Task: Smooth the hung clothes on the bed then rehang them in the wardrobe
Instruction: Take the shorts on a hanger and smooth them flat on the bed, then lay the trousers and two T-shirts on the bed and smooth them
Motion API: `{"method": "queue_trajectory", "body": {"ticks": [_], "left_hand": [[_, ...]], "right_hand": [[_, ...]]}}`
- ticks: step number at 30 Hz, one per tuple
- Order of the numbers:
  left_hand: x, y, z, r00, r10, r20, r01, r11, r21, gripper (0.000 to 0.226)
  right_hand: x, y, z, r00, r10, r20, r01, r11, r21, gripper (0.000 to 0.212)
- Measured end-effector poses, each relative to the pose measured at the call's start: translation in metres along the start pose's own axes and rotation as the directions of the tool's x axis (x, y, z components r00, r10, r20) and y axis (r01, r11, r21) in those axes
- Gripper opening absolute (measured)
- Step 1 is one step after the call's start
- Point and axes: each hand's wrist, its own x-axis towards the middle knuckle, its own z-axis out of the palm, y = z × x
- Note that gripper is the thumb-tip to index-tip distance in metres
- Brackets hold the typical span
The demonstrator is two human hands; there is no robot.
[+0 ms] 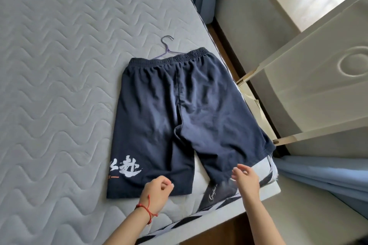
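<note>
Quilted grey fabric with a wavy stitched pattern covers the mattress, which fills the left and centre of the frame. On it we see a pair of navy shorts spread flat, the elastic gathered waistband toward the top of the frame and the two legs pointing toward the bottom edge. The cloth looks thin and soft, with shallow creases around the centre seam. White brush-style characters and a short orange line are printed on the leg at lower left. A thin purple wire hanger pokes out above the waistband, its hook lying on the mattress.

At lower centre our left hand sits just over the hem of the printed leg, fingers loosely curled, the grip holding nothing; a red string bracelet circles the wrist. Our right hand is at the hem of the other leg near the mattress corner, fingers relaxed and partly spread, also holding nothing; it is slightly blurred.

On the right of the frame stands a glossy cream wardrobe door with a raised oval moulding, and blue curtain fabric drapes at lower right.
</note>
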Motion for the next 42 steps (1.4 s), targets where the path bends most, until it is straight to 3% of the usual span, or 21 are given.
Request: {"method": "queue_trajectory", "body": {"ticks": [4,8,14,19,26,33,42], "left_hand": [[-0.035,-0.027,-0.054,0.999,-0.015,-0.039,0.017,0.999,0.028,0.025],[-0.082,-0.075,-0.114,0.995,-0.058,-0.078,0.060,0.998,0.034,0.028],[-0.167,-0.198,-0.197,0.967,-0.195,-0.165,0.163,0.968,-0.191,0.021],[-0.253,-0.328,-0.249,0.896,-0.336,-0.292,0.206,0.895,-0.395,0.024],[-0.374,-0.465,-0.275,0.707,-0.651,-0.277,0.243,0.591,-0.769,0.028],[-0.437,-0.519,-0.267,0.572,-0.809,-0.137,0.170,0.281,-0.945,0.020],[-0.473,-0.559,-0.276,0.457,-0.890,0.001,0.124,0.062,-0.990,0.021]], "right_hand": [[-0.065,-0.015,0.022,0.967,-0.124,0.224,0.184,0.945,-0.271,0.027],[-0.134,-0.023,0.049,0.917,-0.186,0.352,0.336,0.836,-0.433,0.030],[-0.246,-0.010,0.105,0.858,-0.231,0.458,0.458,0.747,-0.482,0.028],[-0.344,0.021,0.167,0.774,-0.273,0.571,0.595,0.624,-0.508,0.027],[-0.450,0.059,0.253,0.670,-0.154,0.727,0.704,0.443,-0.555,0.024],[-0.517,0.069,0.328,0.569,-0.032,0.821,0.789,0.303,-0.535,0.006],[-0.579,0.063,0.439,0.482,0.117,0.868,0.812,0.314,-0.493,0.018]]}}
